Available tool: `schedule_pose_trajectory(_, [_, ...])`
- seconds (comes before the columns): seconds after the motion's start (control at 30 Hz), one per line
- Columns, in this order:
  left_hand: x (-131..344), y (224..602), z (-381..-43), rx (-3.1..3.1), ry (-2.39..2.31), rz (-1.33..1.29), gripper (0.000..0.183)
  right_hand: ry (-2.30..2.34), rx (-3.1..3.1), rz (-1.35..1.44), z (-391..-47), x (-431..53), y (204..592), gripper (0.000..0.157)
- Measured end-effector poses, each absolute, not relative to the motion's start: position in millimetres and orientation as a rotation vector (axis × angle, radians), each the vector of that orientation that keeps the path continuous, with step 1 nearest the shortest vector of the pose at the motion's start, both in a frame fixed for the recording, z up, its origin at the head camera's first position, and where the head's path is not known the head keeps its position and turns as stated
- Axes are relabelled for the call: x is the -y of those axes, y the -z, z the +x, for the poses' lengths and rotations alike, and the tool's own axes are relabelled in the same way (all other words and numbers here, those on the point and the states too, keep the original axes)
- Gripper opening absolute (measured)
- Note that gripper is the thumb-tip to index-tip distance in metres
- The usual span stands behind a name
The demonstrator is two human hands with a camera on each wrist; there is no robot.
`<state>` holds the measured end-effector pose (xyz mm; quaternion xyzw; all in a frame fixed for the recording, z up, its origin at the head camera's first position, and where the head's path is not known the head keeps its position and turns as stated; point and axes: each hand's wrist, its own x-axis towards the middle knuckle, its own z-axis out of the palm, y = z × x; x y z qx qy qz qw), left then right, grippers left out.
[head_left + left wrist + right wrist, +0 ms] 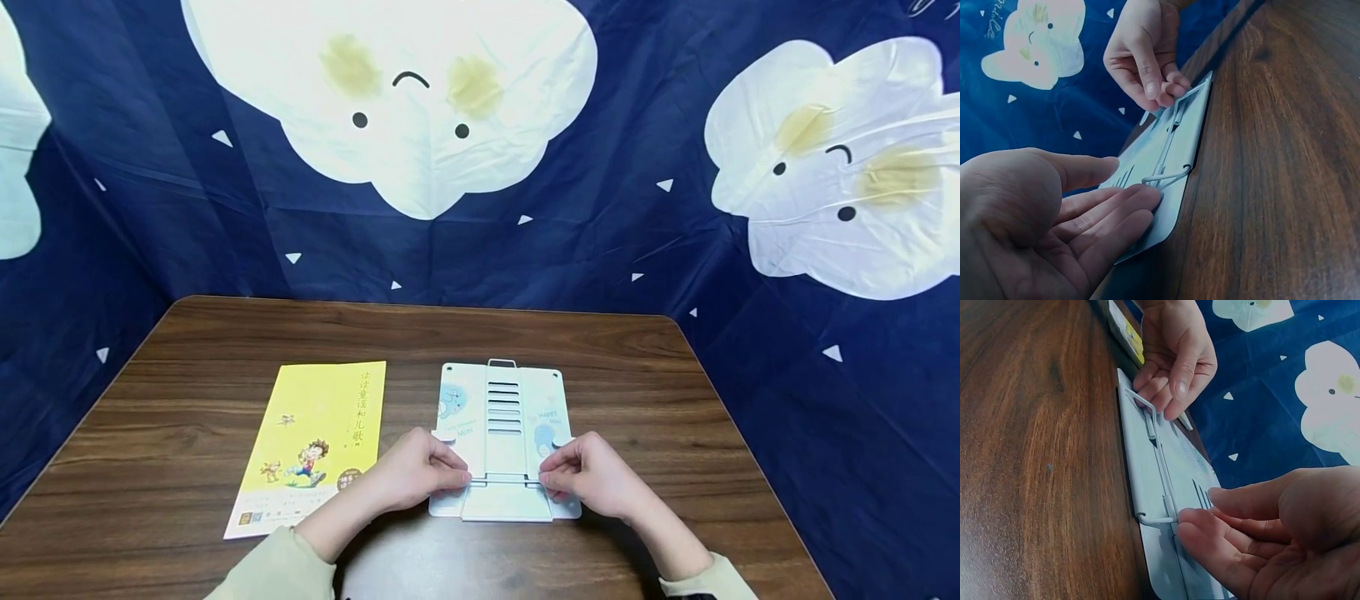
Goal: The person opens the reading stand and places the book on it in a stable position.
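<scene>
A pale blue-white book stand (508,454) with printed cartoon pictures and a slotted middle strip lies flat on the table. Across its near part runs a bent wire bracket (504,478), its side arm raised off the plate in the wrist views. At the bracket's left end, the fingertips of my left hand (416,473) touch the wire (1167,177), with the thumb standing apart. My right hand (588,477) mirrors this at the other end, its fingertips against the wire corner (1166,519) and the thumb held off it.
To the left of the stand lies a yellow children's book (322,425) with a running cartoon figure on its cover. The brown wood-grain table (637,375) meets a dark blue cloth backdrop (615,242) with white clouds along its back and sides.
</scene>
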<state>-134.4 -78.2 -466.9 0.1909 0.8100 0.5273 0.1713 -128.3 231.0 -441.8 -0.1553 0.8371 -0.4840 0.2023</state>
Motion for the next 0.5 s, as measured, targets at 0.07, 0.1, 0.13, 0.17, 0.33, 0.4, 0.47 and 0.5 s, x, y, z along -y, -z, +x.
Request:
schedule_pose_trajectory(0.07, [78.2,467.7,-134.5,-2.259,-1.524,0.524,0.011,1.379,-2.311,-0.427,-128.1,-230.5,442.7,0.008])
schedule_pose_trajectory(0.1, [78.1,467.9,-134.4,-2.236,-1.538,0.514,0.011,1.401,-2.288,-0.418,-127.9,-230.0,443.2,0.008])
schedule_pose_trajectory(0.13, [78.0,468.2,-134.5,-2.216,-1.550,0.504,0.010,1.424,-2.263,-0.408,-127.6,-229.3,443.7,0.008])
schedule_pose_trajectory(0.17, [77.9,468.2,-134.4,-2.193,-1.563,0.491,0.010,1.448,-2.238,-0.398,-127.0,-228.6,443.9,0.008])
schedule_pose_trajectory(0.33, [77.0,469.4,-134.3,-2.107,-1.614,0.431,0.010,1.513,-2.168,-0.337,-125.5,-224.3,446.1,0.007])
schedule_pose_trajectory(0.4, [76.6,470.4,-134.2,-2.082,-1.634,0.413,0.010,1.515,-2.158,-0.316,-125.5,-223.2,447.1,0.007])
schedule_pose_trajectory(0.47, [76.0,471.7,-134.2,-2.061,-1.652,0.397,0.010,1.511,-2.154,-0.307,-125.3,-223.0,446.8,0.007])
schedule_pose_trajectory(0.5, [75.6,471.9,-134.1,-2.050,-1.661,0.391,0.010,1.511,-2.155,-0.301,-125.4,-223.7,446.6,0.007])
